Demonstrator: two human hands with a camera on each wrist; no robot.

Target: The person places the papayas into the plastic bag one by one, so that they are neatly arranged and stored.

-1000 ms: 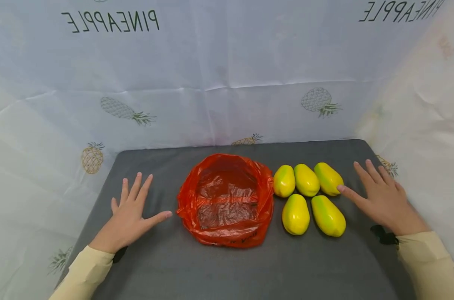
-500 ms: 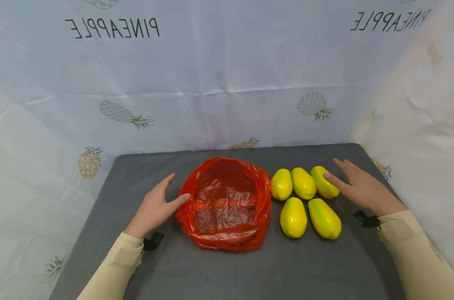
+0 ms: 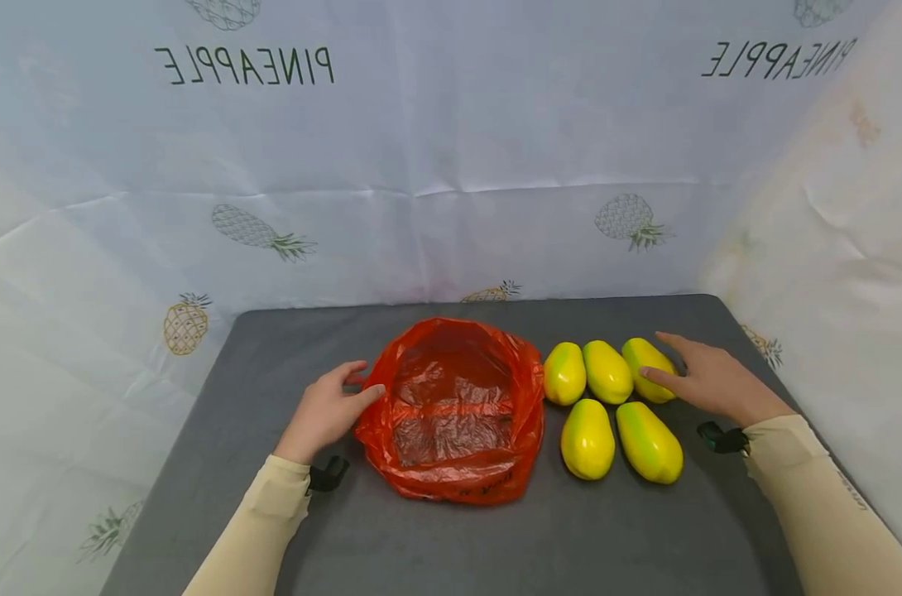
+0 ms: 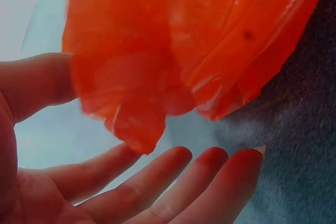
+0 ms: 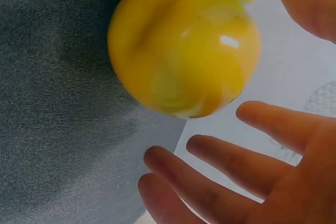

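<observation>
An open red plastic bag [image 3: 451,414] lies at the middle of the table. At its left edge is my left hand [image 3: 324,416], thumb over the rim; in the left wrist view the bag's edge [image 4: 126,77] hangs between the thumb and the spread fingers [image 4: 205,182], not pinched. Several yellow-green fruits, among them one at front [image 3: 588,439], lie right of the bag in two rows. Around the back right fruit [image 3: 640,364] reaches my right hand [image 3: 719,382]; the right wrist view has its fingers [image 5: 226,161] apart and a yellow fruit [image 5: 184,45] beside them.
The dark grey table [image 3: 451,550] reaches up to a white cloth [image 3: 451,240] with pineapple prints, which also hangs at both sides. A second front fruit [image 3: 650,443] lies nearest my right forearm.
My left hand has moved right to the bag's left edge. My right hand has moved left to the back right fruit, its fingers closer together than before. The bag and fruits have stayed in place.
</observation>
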